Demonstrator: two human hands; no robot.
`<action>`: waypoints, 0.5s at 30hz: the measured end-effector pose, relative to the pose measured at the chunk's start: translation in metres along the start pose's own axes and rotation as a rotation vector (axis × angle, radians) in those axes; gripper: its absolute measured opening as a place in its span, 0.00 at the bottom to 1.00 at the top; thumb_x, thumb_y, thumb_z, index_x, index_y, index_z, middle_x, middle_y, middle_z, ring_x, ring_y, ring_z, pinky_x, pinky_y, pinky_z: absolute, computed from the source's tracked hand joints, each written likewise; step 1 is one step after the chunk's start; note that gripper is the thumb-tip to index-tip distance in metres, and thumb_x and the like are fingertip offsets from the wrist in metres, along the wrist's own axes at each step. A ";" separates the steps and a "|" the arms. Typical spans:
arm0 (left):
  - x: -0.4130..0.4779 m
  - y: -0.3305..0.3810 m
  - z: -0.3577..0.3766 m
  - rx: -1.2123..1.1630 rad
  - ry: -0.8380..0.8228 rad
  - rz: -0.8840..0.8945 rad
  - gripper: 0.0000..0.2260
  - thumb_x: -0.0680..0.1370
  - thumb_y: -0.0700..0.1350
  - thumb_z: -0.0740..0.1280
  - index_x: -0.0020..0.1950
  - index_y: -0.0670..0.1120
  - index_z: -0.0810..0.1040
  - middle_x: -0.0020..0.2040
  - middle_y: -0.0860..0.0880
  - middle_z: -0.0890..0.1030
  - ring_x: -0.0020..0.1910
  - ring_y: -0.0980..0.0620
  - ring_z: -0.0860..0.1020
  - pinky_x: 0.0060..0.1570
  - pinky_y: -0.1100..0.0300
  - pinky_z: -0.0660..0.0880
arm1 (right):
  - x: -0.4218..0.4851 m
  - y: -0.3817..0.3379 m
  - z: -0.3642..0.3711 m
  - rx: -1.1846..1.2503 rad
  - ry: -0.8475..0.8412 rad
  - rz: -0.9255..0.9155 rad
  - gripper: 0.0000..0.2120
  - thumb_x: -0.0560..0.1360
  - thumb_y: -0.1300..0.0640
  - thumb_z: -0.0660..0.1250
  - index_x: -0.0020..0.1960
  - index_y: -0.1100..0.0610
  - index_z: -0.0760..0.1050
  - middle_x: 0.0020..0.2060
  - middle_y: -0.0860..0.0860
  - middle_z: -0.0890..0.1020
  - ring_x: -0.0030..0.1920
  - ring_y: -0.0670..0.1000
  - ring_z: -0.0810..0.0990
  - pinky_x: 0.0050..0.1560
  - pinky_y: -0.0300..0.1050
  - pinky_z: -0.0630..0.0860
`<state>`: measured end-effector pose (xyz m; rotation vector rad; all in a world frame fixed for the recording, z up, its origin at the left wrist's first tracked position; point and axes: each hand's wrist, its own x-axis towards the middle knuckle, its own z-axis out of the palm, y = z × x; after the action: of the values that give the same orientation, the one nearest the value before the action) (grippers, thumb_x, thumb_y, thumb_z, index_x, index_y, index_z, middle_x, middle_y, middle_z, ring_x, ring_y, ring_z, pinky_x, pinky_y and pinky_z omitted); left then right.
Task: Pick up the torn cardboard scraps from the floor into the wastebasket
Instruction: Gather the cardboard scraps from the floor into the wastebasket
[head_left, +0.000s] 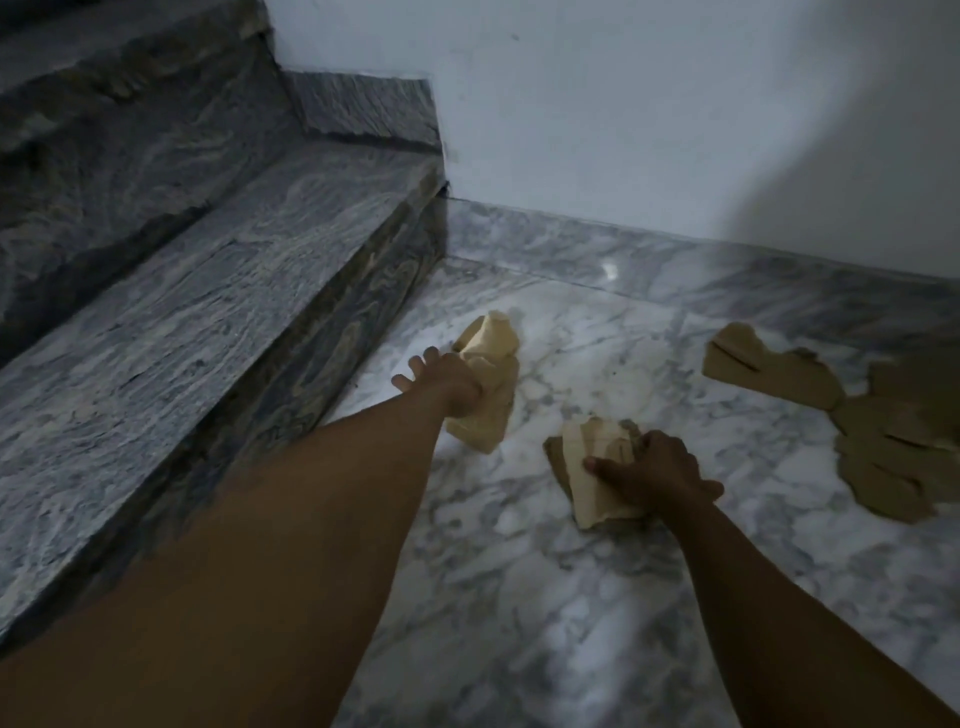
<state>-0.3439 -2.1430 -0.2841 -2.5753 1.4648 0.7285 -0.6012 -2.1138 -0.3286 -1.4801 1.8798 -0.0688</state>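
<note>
Two bare arms reach out from the bottom edge over the marble floor (519, 597), so we're looking straight down them. Nearest is our right hand (657, 470), clenched around a bundle (587, 478) of torn cardboard: thumb pressed across the pale top face, the other fingers wrapped over the far edge. The bundle looks like a few layers stacked, with a darker brown piece poking out on the left. Its bottom corner sits low at the floor, but we can't tell whether it's touching or just lifted.

A bit further out and to the left, our left hand (447, 382) is grasping a pale scrap (493, 364), a crumpled, folded piece that sticks out both above and below the hand. A couple of fingers splay off to the left instead of closing on it; it's blurry there, so that's as much as we can say. This scrap is right near the foot of the bottom step (208, 291) of the grey stone stairs.

Over on the right, well apart from both hands, more cardboard lies flat on the floor: a brown scrap (769, 371) with ragged edges, and just beside it a big scrap (893, 447) running to the frame edge.

Beyond all that, a marble skirting (675, 260) meets the white wall (623, 104).
</note>
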 end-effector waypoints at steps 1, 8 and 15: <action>0.004 0.000 0.001 0.022 -0.007 0.012 0.27 0.78 0.52 0.61 0.75 0.45 0.60 0.73 0.43 0.60 0.72 0.39 0.58 0.71 0.44 0.56 | 0.001 0.001 -0.001 -0.007 -0.008 0.005 0.52 0.56 0.25 0.71 0.70 0.55 0.68 0.66 0.55 0.73 0.66 0.60 0.72 0.66 0.62 0.68; 0.009 -0.017 -0.002 -0.077 0.002 0.259 0.21 0.71 0.50 0.71 0.62 0.45 0.78 0.58 0.44 0.79 0.58 0.42 0.77 0.51 0.57 0.72 | -0.002 -0.003 -0.006 -0.020 -0.018 0.042 0.50 0.57 0.25 0.72 0.70 0.52 0.68 0.67 0.52 0.73 0.68 0.59 0.70 0.68 0.65 0.62; 0.020 0.011 -0.040 -0.114 -0.112 0.348 0.26 0.73 0.53 0.74 0.66 0.42 0.76 0.61 0.45 0.77 0.57 0.45 0.78 0.57 0.50 0.77 | 0.000 -0.005 -0.005 -0.014 -0.019 0.061 0.49 0.58 0.27 0.73 0.70 0.52 0.68 0.67 0.52 0.72 0.69 0.59 0.69 0.69 0.65 0.61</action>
<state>-0.3303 -2.1763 -0.2562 -2.3328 1.9081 1.0050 -0.6003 -2.1172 -0.3222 -1.4267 1.9121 -0.0131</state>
